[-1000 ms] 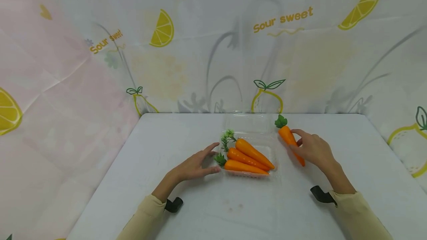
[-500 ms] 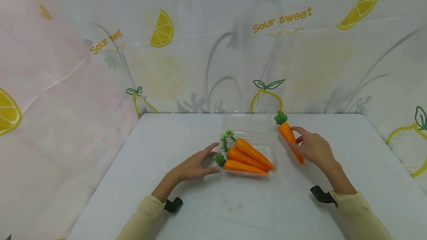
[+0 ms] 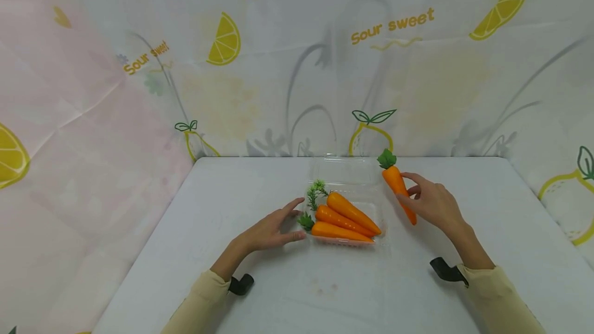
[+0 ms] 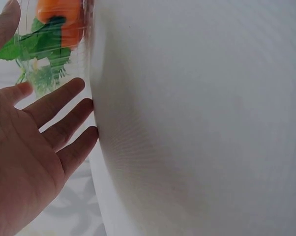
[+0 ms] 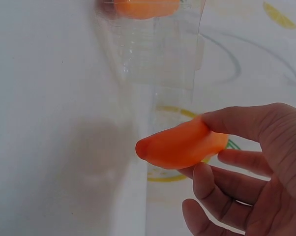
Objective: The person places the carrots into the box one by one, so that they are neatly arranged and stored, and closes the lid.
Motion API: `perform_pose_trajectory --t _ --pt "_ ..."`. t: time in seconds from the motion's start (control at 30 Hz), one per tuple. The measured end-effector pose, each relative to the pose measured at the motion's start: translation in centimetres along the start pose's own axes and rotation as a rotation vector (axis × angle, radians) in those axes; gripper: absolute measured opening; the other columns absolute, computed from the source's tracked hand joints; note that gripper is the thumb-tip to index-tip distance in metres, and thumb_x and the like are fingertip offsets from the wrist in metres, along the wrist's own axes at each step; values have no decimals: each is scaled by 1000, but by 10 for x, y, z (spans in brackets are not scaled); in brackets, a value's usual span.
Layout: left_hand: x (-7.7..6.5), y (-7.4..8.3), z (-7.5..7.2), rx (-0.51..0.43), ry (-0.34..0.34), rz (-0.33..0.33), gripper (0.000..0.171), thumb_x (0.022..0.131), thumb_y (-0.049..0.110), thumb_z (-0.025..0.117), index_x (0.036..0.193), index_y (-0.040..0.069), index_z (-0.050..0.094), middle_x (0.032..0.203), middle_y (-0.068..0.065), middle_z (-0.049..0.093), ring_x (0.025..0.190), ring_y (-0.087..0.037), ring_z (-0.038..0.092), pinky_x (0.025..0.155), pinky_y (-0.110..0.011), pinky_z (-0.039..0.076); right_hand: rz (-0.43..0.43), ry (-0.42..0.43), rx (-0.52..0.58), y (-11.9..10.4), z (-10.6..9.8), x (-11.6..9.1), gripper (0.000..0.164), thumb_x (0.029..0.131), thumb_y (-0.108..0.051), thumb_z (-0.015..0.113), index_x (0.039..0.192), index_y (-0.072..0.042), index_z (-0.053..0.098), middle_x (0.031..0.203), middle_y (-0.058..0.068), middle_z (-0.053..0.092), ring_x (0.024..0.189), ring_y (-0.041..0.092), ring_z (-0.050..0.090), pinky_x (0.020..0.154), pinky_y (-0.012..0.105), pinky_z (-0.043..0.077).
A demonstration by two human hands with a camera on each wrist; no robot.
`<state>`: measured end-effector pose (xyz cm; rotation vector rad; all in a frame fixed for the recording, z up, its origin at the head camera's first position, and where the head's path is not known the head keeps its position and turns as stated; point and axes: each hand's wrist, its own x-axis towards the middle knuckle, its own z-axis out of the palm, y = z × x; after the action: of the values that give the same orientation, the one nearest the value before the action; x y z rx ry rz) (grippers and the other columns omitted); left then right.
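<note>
My right hand (image 3: 433,204) pinches an orange toy carrot (image 3: 394,179) with a green leafy top. It hangs tilted to the right of the container, tip toward me; in the right wrist view the carrot (image 5: 172,147) is above the table. A clear plastic clamshell container (image 3: 373,210) stands mid-table, lid (image 3: 345,170) folded back. Three carrots lie slanted inside: a rear one (image 3: 353,212), a middle one (image 3: 341,219) and a front one (image 3: 339,231). At the container's left side, my left hand (image 3: 274,231) has its fingers spread; whether they touch the wall is unclear.
The white table (image 3: 223,184) ends at a hanging cloth (image 3: 269,102) printed with lemons and words. Faint reddish spots (image 3: 325,290) mark the table in front of the container. A black wrist mount (image 3: 242,284) sits at each sleeve.
My right hand has lifted the carrot slightly and moved it a little to the left and away from me. My left hand and the container have stayed in place.
</note>
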<state>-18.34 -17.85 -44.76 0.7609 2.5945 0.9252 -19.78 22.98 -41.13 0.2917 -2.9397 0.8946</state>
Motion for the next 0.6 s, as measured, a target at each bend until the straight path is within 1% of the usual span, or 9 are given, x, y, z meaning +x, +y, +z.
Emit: perform_pose_trajectory --t 0.27,0.6 --pt "0 -1 0 1 -2 -4 87 90 59 62 159 30 18 145 -3 50 139 -24 37 112 -54 28 -29 23 10 -2 2 3 57 91 -26 71 140 -5 50 99 17 72 68 20 57 56 30 46" --pt "0 0 -1 2 -6 -1 87 90 58 62 159 28 18 145 -3 50 140 -24 37 112 -54 28 -25 17 42 -1 4 4 58 91 -30 71 140 -6 50 100 16 72 78 26 63 60 31 49"
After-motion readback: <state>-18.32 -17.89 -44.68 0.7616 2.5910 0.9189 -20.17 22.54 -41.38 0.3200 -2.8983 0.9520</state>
